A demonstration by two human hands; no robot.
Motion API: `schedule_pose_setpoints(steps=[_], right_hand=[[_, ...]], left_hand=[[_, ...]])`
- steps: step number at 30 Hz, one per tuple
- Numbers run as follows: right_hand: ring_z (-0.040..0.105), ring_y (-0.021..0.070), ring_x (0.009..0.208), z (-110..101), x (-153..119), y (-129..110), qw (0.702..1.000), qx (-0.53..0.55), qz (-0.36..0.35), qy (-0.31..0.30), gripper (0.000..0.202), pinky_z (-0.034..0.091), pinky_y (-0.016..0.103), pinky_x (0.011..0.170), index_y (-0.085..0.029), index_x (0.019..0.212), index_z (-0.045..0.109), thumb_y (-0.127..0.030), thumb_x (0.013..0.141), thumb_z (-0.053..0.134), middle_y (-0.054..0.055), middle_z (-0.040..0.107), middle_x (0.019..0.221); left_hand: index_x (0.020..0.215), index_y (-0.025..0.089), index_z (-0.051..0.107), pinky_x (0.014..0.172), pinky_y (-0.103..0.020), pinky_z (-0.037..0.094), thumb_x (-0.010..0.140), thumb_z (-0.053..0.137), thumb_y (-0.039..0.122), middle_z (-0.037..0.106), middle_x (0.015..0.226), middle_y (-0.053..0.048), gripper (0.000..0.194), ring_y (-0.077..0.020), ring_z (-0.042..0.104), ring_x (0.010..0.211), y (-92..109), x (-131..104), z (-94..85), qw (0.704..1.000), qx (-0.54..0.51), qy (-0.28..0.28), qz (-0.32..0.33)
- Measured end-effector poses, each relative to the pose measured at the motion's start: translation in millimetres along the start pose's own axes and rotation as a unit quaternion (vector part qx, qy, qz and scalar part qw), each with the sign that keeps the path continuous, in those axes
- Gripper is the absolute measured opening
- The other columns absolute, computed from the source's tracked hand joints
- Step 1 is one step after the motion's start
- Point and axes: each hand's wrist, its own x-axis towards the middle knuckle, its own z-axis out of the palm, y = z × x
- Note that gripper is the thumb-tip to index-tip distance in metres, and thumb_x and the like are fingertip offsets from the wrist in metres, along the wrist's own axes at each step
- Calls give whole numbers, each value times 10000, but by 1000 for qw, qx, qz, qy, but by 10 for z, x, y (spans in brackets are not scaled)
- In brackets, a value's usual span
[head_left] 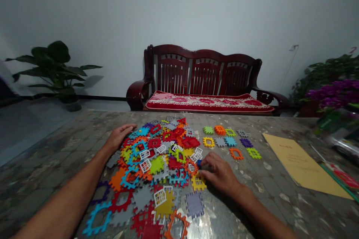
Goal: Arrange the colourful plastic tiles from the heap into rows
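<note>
A heap of colourful plastic interlocking puzzle tiles (157,164) with notched edges spreads over the table in front of me. My left hand (121,136) lies along the heap's far left edge, its fingers stretched forward and holding nothing I can see. At the right edge of the heap, my right hand (217,171) has thumb and fingers closed on a small dark blue piece (199,163), mostly hidden by the fingertips. Just below those fingers is a yellow window tile (198,182). White window-shaped pieces (146,165) lie on top of the heap.
Right of the heap, separate tiles sit in loose rows, among them an orange stack (220,130) and a purple tile (246,142). Farther right lie a tan envelope (294,160) and a green pencil-like stick (338,181). A wooden bench (202,71) stands beyond the table (246,190).
</note>
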Motion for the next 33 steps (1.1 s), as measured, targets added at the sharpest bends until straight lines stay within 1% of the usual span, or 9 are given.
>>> schedule_pose_setpoints(steps=[4,6,10,16,18,21,25,29,33], right_hand=[[616,209,801,-22,-151,-110,992,-36,107,-62,180,434,303,682,-239,863,691,-340,769,806,15,669,891],[614,218,829,0,-207,-143,990,-38,111,-73,264,436,305,696,-246,953,709,-343,742,835,22,668,938],[623,229,915,20,-227,-177,990,-36,107,-88,438,452,316,783,-261,1184,700,-291,762,816,41,646,1046],[618,226,933,-25,-178,-197,988,-46,102,-110,603,441,314,809,-280,1370,637,-282,784,782,51,628,1117],[614,217,909,-28,-178,-213,989,-47,96,-106,554,433,306,792,-278,1326,657,-288,785,778,45,628,1100],[594,201,872,-27,-180,-256,989,-57,107,-87,392,409,289,745,-239,1135,682,-290,761,783,40,629,1053],[553,169,760,-47,-184,-256,979,-56,187,-65,345,333,257,635,-222,972,604,-282,695,801,1,639,892],[542,136,669,-95,-215,-52,967,17,248,-47,300,298,234,567,-219,852,548,-238,666,782,-38,626,751],[549,129,547,-179,-243,246,944,101,313,-11,179,303,223,500,-228,796,522,-256,738,689,-51,598,636]], left_hand=[[858,184,809,934,-414,597,479,845,664,845,1029,-149,613,-335,770,1026,-36,-4,4,1000,6,9,-1],[851,185,806,920,-408,600,481,843,657,846,1020,-147,601,-324,774,999,-55,-2,3,1000,8,10,-1],[867,186,806,954,-409,580,511,836,619,848,1020,-127,561,-316,765,1002,-71,-7,2,1000,22,15,1],[888,185,812,964,-373,568,588,813,542,848,1036,-96,466,-302,751,1025,-53,-23,5,998,64,18,1],[904,176,810,970,-366,561,620,795,527,847,1042,-92,452,-296,747,1033,-40,-27,3,997,77,16,1],[969,149,809,1008,-360,531,679,755,512,843,1082,-91,467,-289,732,1070,-3,-41,-3,995,96,5,2],[987,151,812,1054,-382,505,692,733,489,845,1089,-91,455,-296,728,1092,76,-66,-12,992,124,1,-3],[949,180,815,1056,-397,516,659,739,486,845,1110,-97,429,-308,730,1106,129,-73,-17,990,141,5,-7],[942,191,811,1029,-401,541,628,747,531,845,1112,-102,467,-312,742,1084,121,-63,-16,989,144,7,-9]])
